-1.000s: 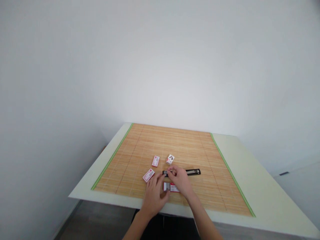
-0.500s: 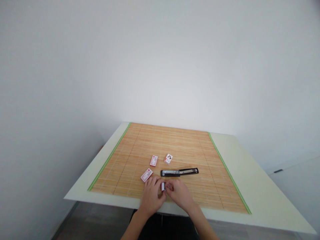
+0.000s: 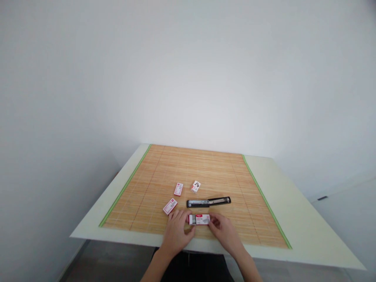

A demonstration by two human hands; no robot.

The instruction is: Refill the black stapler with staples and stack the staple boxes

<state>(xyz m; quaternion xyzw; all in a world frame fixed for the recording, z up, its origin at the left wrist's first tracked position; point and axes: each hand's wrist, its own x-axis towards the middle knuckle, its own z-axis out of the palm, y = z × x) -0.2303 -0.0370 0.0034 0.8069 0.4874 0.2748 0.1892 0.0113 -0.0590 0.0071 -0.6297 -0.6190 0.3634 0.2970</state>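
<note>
A small red-and-white staple box [image 3: 202,219] lies lengthwise between my hands near the front of the mat. Its inner tray sticks out of the sleeve on the left, with grey staples showing inside. My left hand [image 3: 177,230] is curled about the tray's left end, thumb below and fingers above. At the sleeve's right end, my right hand [image 3: 225,232] pinches it between thumb and fingers. Just beyond the box rests a black stapler [image 3: 197,203], folded out nearly flat, its metal channel facing up.
Two red-and-white boxes, a nearer box [image 3: 170,206] and a farther box [image 3: 178,189], lie left of the stapler. Behind it sits another small box [image 3: 195,186] with a dark picture. A green-edged bamboo mat [image 3: 205,166] covers much of the white table [image 3: 305,223].
The staple box has come into view between my hands, its sleeve now over much of the tray. My right hand has moved right, to the sleeve's end. The view has shifted slightly.
</note>
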